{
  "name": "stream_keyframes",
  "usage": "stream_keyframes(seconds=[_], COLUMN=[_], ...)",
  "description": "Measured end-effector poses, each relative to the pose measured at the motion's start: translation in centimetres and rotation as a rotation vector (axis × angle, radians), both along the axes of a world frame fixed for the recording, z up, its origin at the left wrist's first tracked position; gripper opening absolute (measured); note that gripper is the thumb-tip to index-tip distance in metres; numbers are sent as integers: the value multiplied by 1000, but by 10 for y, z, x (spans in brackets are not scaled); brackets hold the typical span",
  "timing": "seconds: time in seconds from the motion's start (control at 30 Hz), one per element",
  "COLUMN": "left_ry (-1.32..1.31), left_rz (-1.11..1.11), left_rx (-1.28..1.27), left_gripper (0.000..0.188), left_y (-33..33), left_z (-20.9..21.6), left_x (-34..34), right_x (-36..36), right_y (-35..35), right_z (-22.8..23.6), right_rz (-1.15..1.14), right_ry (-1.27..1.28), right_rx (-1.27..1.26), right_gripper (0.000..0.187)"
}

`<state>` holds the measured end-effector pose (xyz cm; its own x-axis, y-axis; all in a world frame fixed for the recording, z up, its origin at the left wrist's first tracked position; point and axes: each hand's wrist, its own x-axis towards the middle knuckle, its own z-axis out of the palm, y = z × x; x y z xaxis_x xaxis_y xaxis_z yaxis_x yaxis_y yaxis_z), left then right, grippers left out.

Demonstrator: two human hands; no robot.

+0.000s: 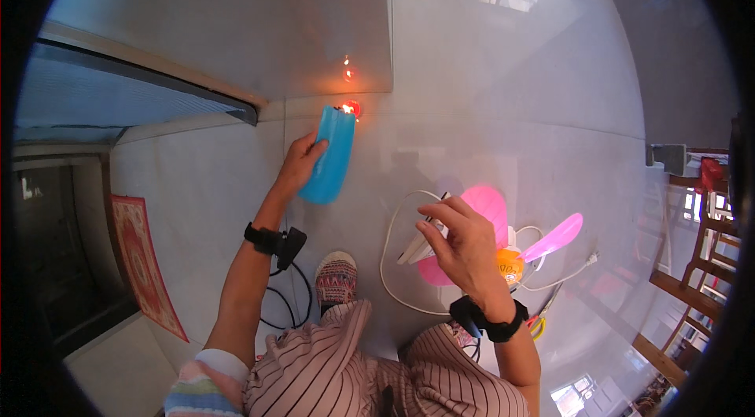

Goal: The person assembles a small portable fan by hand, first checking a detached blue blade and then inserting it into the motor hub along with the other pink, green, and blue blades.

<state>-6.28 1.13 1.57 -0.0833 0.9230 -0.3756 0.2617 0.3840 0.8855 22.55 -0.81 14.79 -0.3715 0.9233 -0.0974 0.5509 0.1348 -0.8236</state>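
Observation:
My left hand [300, 161] is closed on a blue plastic blade [334, 169], slightly curved. The blade's far end reaches a small flame beside a red candle [355, 108] on the floor. My right hand [464, 244] is held over a small fan with pink blades [484, 208] and an orange centre [510, 266]. Its fingers are curled with the thumb apart, and I see nothing between them. A white, flat-sided object [423, 248] shows behind these fingers; the hand hides part of it.
A white cord with a plug [592, 258] loops round the fan. Yellow-handled scissors [538, 327] lie by my right wrist. A pale cabinet or wall panel [314, 23] rises behind the flame. A red patterned mat [145, 267] is at left, a wooden chair [700, 283] at right.

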Motion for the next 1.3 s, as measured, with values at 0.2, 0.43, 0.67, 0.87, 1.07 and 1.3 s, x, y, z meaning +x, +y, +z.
stream_keyframes(seconds=[0.2, 0.43, 0.67, 0.87, 1.07, 1.3], left_ry=[-133, -238, -405, -363, -152, -87], left_rz=[72, 42, 225, 123, -120, -388], left_rx=[40, 173, 211, 422, 516, 543], left_gripper=[25, 23, 20, 17, 15, 12], left_y=[-13, -17, -21, -10, -11, -18], left_z=[65, 96, 101, 138, 176, 192], left_x=[25, 45, 46, 73, 131, 184], right_x=[26, 38, 29, 27, 48, 88], right_y=[2, 0, -2, -1, -5, -28], right_z=[28, 35, 22, 22, 37, 49], right_rz=[-4, 0, 17, -42, -92, -169], right_ry=[-18, -25, -33, 122, 183, 417], right_rx=[-60, -45, 3, 37, 66, 45], right_gripper=[14, 13, 16, 34, 53, 37])
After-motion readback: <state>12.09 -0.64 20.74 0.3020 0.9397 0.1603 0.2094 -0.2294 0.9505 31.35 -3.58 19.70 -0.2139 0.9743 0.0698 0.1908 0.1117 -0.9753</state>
